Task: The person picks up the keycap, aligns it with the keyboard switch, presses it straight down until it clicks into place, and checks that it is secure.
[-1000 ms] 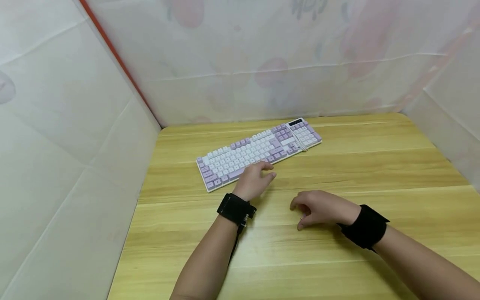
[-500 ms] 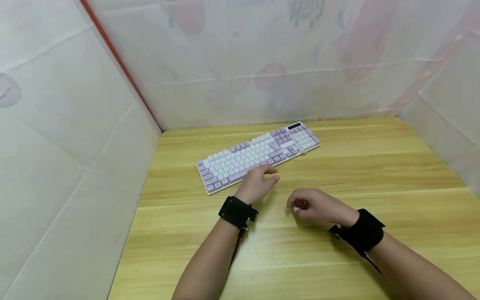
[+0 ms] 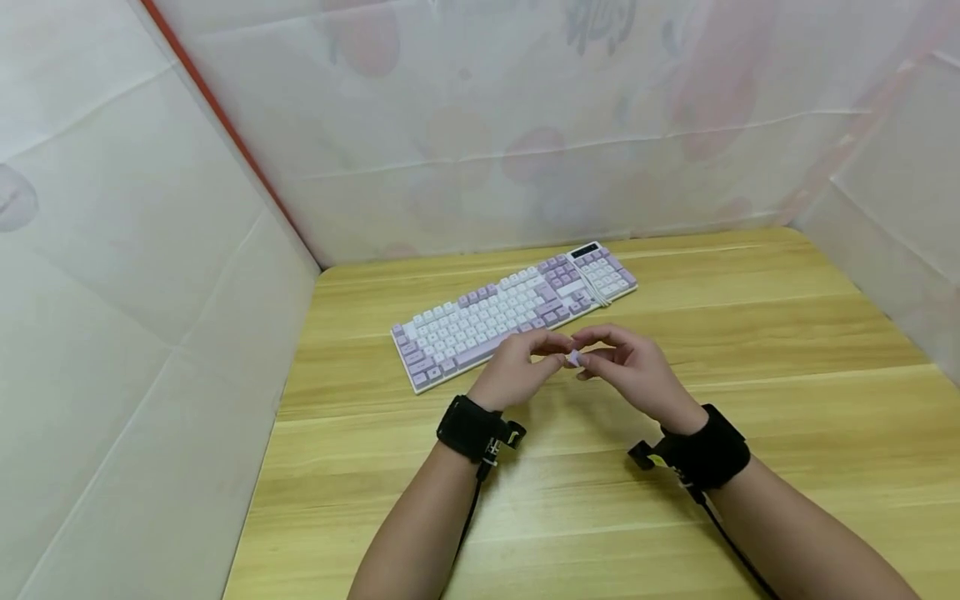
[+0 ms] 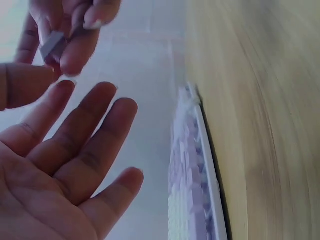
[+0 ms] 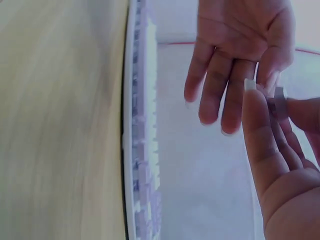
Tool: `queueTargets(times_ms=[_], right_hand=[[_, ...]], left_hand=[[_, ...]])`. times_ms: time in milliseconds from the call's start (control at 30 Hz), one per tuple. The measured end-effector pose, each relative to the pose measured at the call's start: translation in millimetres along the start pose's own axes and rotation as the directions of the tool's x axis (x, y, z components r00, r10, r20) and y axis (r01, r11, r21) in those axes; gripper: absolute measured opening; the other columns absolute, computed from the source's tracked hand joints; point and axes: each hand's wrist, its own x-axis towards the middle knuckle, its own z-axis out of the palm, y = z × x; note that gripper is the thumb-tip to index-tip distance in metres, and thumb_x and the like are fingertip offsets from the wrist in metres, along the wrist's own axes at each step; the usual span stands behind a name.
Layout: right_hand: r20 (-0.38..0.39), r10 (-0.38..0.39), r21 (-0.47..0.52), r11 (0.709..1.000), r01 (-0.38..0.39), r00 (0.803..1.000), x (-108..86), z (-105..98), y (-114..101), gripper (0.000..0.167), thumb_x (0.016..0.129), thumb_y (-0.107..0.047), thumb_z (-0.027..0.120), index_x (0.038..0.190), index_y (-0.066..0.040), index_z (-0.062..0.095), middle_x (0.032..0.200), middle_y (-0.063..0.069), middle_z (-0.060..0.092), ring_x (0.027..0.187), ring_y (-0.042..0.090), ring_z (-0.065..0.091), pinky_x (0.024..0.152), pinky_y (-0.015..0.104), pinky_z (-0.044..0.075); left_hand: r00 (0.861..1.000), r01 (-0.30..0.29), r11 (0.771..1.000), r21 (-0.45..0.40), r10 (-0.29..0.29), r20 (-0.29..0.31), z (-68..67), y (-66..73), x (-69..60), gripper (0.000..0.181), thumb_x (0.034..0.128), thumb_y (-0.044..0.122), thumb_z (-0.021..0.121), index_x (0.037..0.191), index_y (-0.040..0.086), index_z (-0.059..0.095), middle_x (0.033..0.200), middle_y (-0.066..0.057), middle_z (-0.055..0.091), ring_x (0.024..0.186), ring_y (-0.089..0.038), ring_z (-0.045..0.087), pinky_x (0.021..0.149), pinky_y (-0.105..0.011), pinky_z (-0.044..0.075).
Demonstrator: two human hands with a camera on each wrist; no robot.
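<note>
My right hand [image 3: 637,375] pinches a small light-purple keycap [image 3: 573,357] between thumb and fingers, above the table. The same keycap [image 4: 53,46] appears near the top left of the left wrist view, and the keycap [image 5: 280,103] is partly covered by the right thumb in the right wrist view. My left hand [image 3: 517,367] is beside it, its fingertips close to the keycap; whether they touch it is unclear. In the left wrist view the left hand's fingers [image 4: 95,150] are extended and spread. Behind both hands lies a white and purple keyboard [image 3: 480,333].
A pale cable [image 3: 588,279] is wrapped round the keyboard's right part. The wood-grain table [image 3: 750,333] extends to either side and in front. White printed cloth walls [image 3: 450,167] stand behind it and at both sides. Black straps with cables circle both wrists.
The right hand has come up and left, carrying the keycap to the left hand's fingertips. The left hand has barely moved, and the keyboard stays in place on the table.
</note>
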Motion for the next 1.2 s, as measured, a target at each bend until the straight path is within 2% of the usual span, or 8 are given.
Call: queueTargets(times_ms=[267, 367, 467, 667, 967, 1100, 1200], right_hand=[[-0.059, 0.003, 0.050, 0.999, 0.000, 0.998, 1.1, 2, -11, 0.027, 0.096, -0.007, 0.062, 0.123, 0.001, 0.061, 0.121, 0.010, 0.063, 0.085, 0.022, 0.072, 0.077, 0.038, 0.059], [-0.065, -0.012, 0.076, 0.997, 0.017, 0.998, 1.3, 4, -12, 0.028, 0.096, -0.005, 0.061, 0.123, 0.003, 0.060, 0.121, 0.011, 0.063, 0.087, 0.023, 0.072, 0.078, 0.038, 0.059], [-0.058, -0.036, 0.114, 0.993, 0.042, 0.998, 1.0, 4, -13, 0.029, 0.096, -0.001, 0.060, 0.124, 0.007, 0.058, 0.122, 0.011, 0.062, 0.091, 0.022, 0.072, 0.078, 0.038, 0.059], [-0.044, -0.049, 0.146, 0.988, 0.055, 0.998, 0.3, 4, -13, 0.032, 0.095, 0.002, 0.061, 0.125, 0.009, 0.057, 0.124, 0.011, 0.061, 0.096, 0.018, 0.071, 0.078, 0.036, 0.059], [-0.053, -0.037, 0.128, 0.991, 0.043, 0.998, -0.1, 4, -10, 0.031, 0.095, 0.001, 0.060, 0.125, 0.008, 0.058, 0.122, 0.010, 0.063, 0.094, 0.025, 0.071, 0.079, 0.037, 0.059], [-0.055, -0.041, 0.119, 0.992, 0.047, 0.998, -0.1, 4, -9, 0.030, 0.095, -0.001, 0.061, 0.124, 0.006, 0.059, 0.121, 0.011, 0.064, 0.092, 0.033, 0.070, 0.078, 0.037, 0.059], [-0.062, -0.040, 0.103, 0.994, 0.046, 0.997, -0.6, 5, -7, 0.028, 0.095, -0.001, 0.061, 0.122, 0.006, 0.060, 0.119, 0.011, 0.064, 0.089, 0.031, 0.070, 0.078, 0.037, 0.059]], left_hand=[[0.997, -0.065, 0.989, -0.134, 0.069, 0.024, -3.4, 2.4, 0.6, 0.025, 0.0952, 0.032, 0.065, 0.118, 0.022, 0.069, 0.115, 0.011, 0.068, 0.110, -0.005, 0.061, 0.102, -0.047, 0.047], [0.996, -0.089, 0.984, -0.155, 0.091, 0.011, -4.2, 2.8, 0.8, 0.025, 0.0961, 0.031, 0.065, 0.118, 0.020, 0.070, 0.116, 0.009, 0.069, 0.110, -0.006, 0.062, 0.101, -0.044, 0.048], [0.995, -0.103, 0.981, -0.164, 0.104, -0.002, -5.4, 3.7, 0.0, 0.025, 0.0973, 0.030, 0.063, 0.118, 0.018, 0.070, 0.116, 0.007, 0.069, 0.111, -0.007, 0.062, 0.097, -0.036, 0.050], [0.996, -0.089, 0.980, -0.175, 0.089, -0.009, -6.0, 4.6, -0.9, 0.026, 0.0980, 0.029, 0.062, 0.120, 0.018, 0.070, 0.118, 0.007, 0.068, 0.110, -0.007, 0.062, 0.093, -0.030, 0.051], [0.997, -0.082, 0.980, -0.183, 0.082, -0.011, -4.5, 2.7, -0.5, 0.025, 0.0973, 0.029, 0.063, 0.119, 0.018, 0.070, 0.116, 0.006, 0.069, 0.105, -0.007, 0.064, 0.088, -0.028, 0.053], [0.997, -0.081, 0.979, -0.188, 0.081, -0.009, -4.0, 2.1, -0.4, 0.024, 0.0966, 0.028, 0.064, 0.118, 0.019, 0.070, 0.115, 0.007, 0.069, 0.105, -0.007, 0.064, 0.089, -0.030, 0.054], [0.997, -0.074, 0.979, -0.189, 0.074, -0.007, -3.6, 2.4, -0.4, 0.025, 0.0952, 0.026, 0.067, 0.120, 0.020, 0.069, 0.113, 0.008, 0.069, 0.104, -0.006, 0.064, 0.092, -0.035, 0.053]])
